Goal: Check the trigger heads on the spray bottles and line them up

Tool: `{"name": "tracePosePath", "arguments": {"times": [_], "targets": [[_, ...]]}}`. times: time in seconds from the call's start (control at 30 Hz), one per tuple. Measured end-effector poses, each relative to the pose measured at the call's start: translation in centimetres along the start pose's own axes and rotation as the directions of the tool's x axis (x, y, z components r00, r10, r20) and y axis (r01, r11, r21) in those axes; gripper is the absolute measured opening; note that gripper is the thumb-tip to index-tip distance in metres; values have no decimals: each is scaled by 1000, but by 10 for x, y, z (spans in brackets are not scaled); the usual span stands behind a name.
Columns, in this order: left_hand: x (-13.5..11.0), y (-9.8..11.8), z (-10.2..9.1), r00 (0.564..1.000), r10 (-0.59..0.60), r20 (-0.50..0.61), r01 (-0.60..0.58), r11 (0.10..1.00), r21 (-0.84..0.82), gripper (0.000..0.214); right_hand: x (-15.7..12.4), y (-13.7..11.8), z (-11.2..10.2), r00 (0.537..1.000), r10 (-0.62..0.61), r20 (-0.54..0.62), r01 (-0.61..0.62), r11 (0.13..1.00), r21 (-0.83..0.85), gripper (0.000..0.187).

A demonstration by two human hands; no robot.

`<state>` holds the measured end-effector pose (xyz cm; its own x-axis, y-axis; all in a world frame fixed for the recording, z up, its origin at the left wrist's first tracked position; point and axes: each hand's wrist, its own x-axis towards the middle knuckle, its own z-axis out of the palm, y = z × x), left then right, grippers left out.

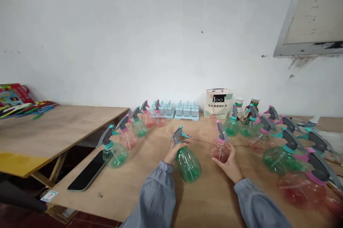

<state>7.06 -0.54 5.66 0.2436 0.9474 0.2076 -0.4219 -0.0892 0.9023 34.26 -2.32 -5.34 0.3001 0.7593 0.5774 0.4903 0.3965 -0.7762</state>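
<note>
My left hand (174,153) is wrapped round the neck of a green spray bottle (189,165), which tilts with its grey and turquoise trigger head up to the left. Some fingers of that hand are hidden behind the bottle. With thumb and fingers around its lower right side, my right hand (229,162) grips a pink spray bottle (219,149) that has a grey and pink head. It stands nearly upright at the table's middle. Green liquid shows low in the green bottle.
Several pink and green spray bottles line the left, near a green one (115,154), and the right, near a pink one (301,188). A phone (87,172) lies at the left edge. Behind stand pale blue popsicle moulds (187,110), a paper bag (218,104) and lidded bottles (239,106).
</note>
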Motion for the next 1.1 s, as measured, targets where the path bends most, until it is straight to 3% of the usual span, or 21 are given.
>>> {"name": "tracePosePath", "arguments": {"times": [0.2, 0.4, 0.53, 0.7, 0.93, 1.1], "targets": [[7, -14, -7, 996, -34, -84, 35, 999, 10, 25, 1, -6, 0, 1000, 16, -17, -16, 1000, -1, 112], [-1, -7, 1, 999, 31, 14, -32, 998, 58, 42, 1, -7, 0, 1000, 3, -7, -3, 1000, -6, 109], [-4, -2, 7, 1000, -8, 28, 7, 1000, 22, 38, 0, -7, 0, 1000, 20, 13, -20, 1000, 18, 109], [-2, 0, 10, 997, 52, -64, -51, 999, 6, 15, 0, -8, -1, 998, 54, 35, -54, 998, 18, 108], [-7, 9, 16, 1000, 1, 25, -3, 998, 55, 32, 1, -8, -1, 998, 48, 29, -48, 999, 0, 106], [-7, 6, 17, 997, -45, -63, 45, 999, -3, 22, 1, -4, -1, 998, 62, 30, -61, 998, -22, 107]]}}
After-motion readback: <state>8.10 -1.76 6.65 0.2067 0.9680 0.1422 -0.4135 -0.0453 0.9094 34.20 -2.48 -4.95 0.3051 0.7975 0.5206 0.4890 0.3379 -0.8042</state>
